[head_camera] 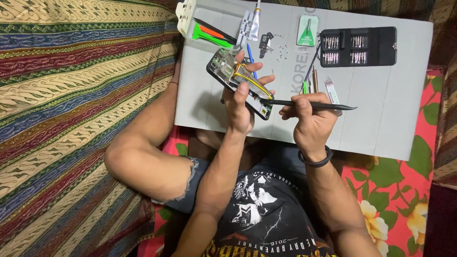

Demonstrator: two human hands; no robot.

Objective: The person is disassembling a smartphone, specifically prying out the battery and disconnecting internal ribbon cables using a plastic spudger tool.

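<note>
My left hand point(240, 102) grips an opened smartphone point(227, 71) with its back off, inner parts and a yellow cable showing, held tilted above a grey board point(381, 104). My right hand point(312, 119) holds a slim black pointed tool point(328, 105) like a pen. The tool's tip touches the phone's lower end near my left thumb. A black band circles my right wrist.
On the board lie a black case of screwdriver bits point(359, 46), a green packet point(307, 30), green and orange pry tools point(209, 34), a small tube point(255, 21), tiny screws point(282, 51) and several thin tools point(314, 83). Striped fabric is at left, floral cloth at right.
</note>
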